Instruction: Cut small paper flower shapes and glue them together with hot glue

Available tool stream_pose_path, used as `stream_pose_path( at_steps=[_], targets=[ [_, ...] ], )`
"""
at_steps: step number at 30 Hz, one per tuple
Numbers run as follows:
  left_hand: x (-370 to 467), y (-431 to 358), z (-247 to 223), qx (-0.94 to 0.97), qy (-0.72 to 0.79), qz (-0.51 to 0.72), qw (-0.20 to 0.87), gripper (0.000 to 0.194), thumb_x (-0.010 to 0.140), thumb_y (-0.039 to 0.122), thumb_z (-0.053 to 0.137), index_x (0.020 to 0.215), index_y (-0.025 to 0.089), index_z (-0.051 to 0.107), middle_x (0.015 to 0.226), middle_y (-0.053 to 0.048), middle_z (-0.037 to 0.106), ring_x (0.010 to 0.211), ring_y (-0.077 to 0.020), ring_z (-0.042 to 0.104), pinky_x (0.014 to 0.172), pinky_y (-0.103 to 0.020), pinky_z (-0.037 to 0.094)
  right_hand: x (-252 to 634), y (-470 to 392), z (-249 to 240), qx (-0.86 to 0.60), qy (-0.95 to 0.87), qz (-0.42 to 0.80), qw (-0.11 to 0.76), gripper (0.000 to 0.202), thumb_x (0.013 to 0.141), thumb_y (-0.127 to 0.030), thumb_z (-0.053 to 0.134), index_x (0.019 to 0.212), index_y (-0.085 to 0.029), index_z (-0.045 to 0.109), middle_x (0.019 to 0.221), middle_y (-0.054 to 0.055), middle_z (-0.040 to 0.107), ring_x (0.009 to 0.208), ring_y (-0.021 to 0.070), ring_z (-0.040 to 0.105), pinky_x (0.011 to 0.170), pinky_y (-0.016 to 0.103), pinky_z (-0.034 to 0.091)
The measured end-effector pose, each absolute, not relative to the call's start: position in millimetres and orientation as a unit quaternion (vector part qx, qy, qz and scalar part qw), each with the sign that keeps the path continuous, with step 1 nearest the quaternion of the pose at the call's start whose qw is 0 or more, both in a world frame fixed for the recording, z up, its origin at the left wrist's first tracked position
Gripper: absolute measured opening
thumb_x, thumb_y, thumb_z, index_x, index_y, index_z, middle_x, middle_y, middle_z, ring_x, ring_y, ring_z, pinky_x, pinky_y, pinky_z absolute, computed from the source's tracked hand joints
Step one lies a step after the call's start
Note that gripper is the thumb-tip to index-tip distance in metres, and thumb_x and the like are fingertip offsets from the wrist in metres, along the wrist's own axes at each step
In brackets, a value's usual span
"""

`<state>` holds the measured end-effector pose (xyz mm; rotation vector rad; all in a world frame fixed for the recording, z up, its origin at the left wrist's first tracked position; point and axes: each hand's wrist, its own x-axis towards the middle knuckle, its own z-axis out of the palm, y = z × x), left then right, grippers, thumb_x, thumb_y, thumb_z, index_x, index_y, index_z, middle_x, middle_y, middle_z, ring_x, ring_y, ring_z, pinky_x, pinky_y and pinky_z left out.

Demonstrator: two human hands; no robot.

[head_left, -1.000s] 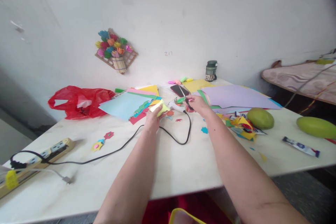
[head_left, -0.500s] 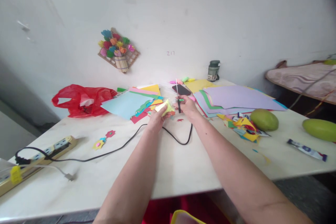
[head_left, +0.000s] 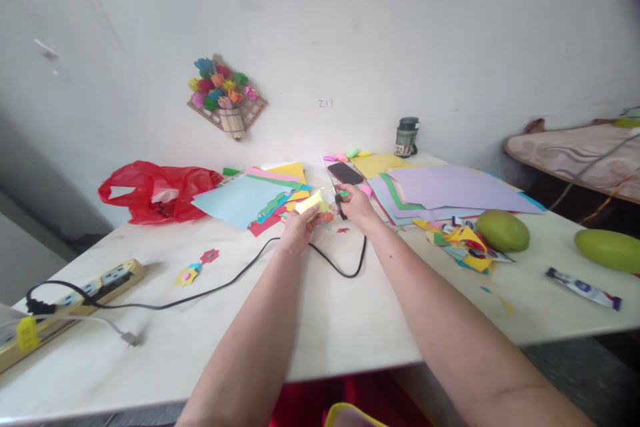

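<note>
Near the middle of the white table, my left hand is closed on a pale yellow piece of paper. Just to the right, my right hand grips scissors by their black handles, blades pointing up and slightly left. The blade tips stand above the yellow paper and do not appear to touch it. Bits of coloured paper lie around my left hand, and a small red paper shape rests below the scissors.
Coloured sheets and a red plastic bag lie left. More sheets, paper scraps, two green fruits and a glue tube are right. A black cable crosses to a power strip. A phone lies behind.
The scissors have tilted, their tips moving left toward the yellow paper. The yellow paper has turned slightly in my left hand.
</note>
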<state>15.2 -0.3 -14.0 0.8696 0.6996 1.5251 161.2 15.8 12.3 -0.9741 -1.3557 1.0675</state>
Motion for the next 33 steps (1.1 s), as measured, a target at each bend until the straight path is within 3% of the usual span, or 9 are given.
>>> stream_pose_path(
  at_steps=[14, 20, 33],
  targets=[
    [17.7, -4.5, -7.9, 0.328, 0.312, 0.660, 0.600, 0.036, 0.062, 0.023, 0.076, 0.092, 0.014, 0.059, 0.075, -0.001, 0.065, 0.056, -0.0089, 0.061, 0.056, -0.020, 0.053, 157.1, 14.4, 12.2, -0.400, -0.517, 0.488, 0.578, 0.052, 0.053, -0.020, 0.071, 0.104, -0.015, 0.060, 0.060, -0.005, 0.057, 0.051, 0.0104, 0.054, 0.051, 0.023, 0.043],
    [16.8, -10.4, -3.1, 0.363, 0.322, 0.608, 0.629, 0.034, 0.061, 0.021, 0.074, 0.091, 0.012, 0.061, 0.078, -0.006, 0.068, 0.058, -0.0145, 0.064, 0.051, -0.023, 0.052, 162.4, 12.8, 16.1, -0.379, -0.473, 0.523, 0.600, 0.049, 0.056, -0.023, 0.071, 0.103, -0.017, 0.059, 0.058, -0.007, 0.055, 0.047, 0.0085, 0.052, 0.049, 0.022, 0.042],
    [23.4, -9.6, -3.7, 0.323, 0.300, 0.631, 0.638, 0.030, 0.066, 0.018, 0.072, 0.092, 0.013, 0.059, 0.083, -0.006, 0.067, 0.068, -0.0153, 0.067, 0.058, -0.023, 0.055, 153.5, 11.1, 15.2, -0.381, -0.440, 0.518, 0.627, 0.044, 0.054, -0.021, 0.075, 0.096, -0.018, 0.060, 0.059, -0.006, 0.056, 0.047, 0.0080, 0.052, 0.046, 0.020, 0.043]
  ],
)
